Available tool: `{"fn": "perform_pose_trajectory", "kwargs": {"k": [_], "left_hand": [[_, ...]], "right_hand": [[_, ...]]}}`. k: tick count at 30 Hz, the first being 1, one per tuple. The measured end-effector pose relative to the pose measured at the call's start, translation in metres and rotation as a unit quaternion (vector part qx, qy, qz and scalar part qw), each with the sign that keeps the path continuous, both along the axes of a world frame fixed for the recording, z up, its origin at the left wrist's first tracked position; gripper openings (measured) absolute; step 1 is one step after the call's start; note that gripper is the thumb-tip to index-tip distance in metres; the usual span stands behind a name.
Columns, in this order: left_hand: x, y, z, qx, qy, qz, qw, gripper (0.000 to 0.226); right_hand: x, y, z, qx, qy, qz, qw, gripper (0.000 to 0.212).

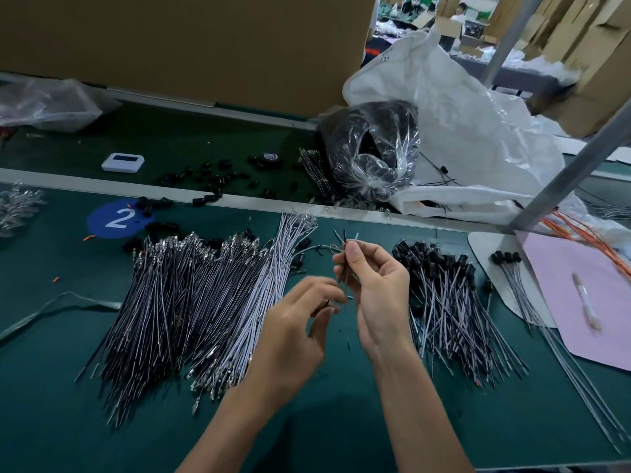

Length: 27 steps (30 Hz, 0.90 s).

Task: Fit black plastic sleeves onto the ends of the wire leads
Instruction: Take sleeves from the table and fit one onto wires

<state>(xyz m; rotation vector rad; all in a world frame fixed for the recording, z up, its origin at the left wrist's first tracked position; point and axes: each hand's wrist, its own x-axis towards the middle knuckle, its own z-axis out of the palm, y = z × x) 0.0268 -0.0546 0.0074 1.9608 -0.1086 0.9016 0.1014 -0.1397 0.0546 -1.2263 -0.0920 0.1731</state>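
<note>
Pinching wire leads point(345, 264) upright in right hand point(372, 285), left hand point(300, 322) just below

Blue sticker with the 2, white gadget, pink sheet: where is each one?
blue sticker point(117, 218), head view, on the numeral at its middle
white gadget point(123, 162), head view, middle of its top face
pink sheet point(607, 329), head view, bare part right of the white strip

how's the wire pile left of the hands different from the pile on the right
The left pile is much bigger than the right pile. The left pile's far ends show bare silvery terminals. The right pile's far ends carry black sleeves. The left pile's leads lie mostly parallel, while the right pile's cross more loosely. Both are thin black and white leads lying on the green table.
</note>
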Motion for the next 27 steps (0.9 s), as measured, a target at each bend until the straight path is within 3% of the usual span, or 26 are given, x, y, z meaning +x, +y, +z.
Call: {"fn": "perform_pose_trajectory", "kwargs": {"k": [3,10,14,19,23,27], "left_hand": [[-0.001,-0.004,0.0,-0.081,0.03,0.057,0.995,0.026],[0.008,-0.008,-0.007,-0.163,0.138,0.115,0.97,0.015],[0.011,-0.009,-0.003,-0.341,0.171,-0.021,0.924,0.025],[0.009,-0.016,0.001,-0.441,0.182,-0.083,0.875,0.017],[0.01,-0.022,0.003,-0.455,0.198,-0.085,0.864,0.011],[0.012,-0.025,0.002,-0.418,0.218,-0.086,0.878,0.011]], "right_hand": [[-0.001,0.0,0.001,0.003,-0.014,-0.007,1.0,0.008],[-0.009,0.003,0.003,0.011,-0.014,-0.004,1.0,0.005],[-0.01,0.002,0.005,-0.006,-0.015,-0.009,1.0,0.005],[-0.007,-0.001,0.007,-0.028,-0.018,-0.028,0.999,0.004],[-0.006,-0.004,0.006,-0.036,-0.006,-0.037,0.999,0.004],[-0.005,-0.007,0.003,-0.048,0.01,-0.038,0.998,0.005]]}}
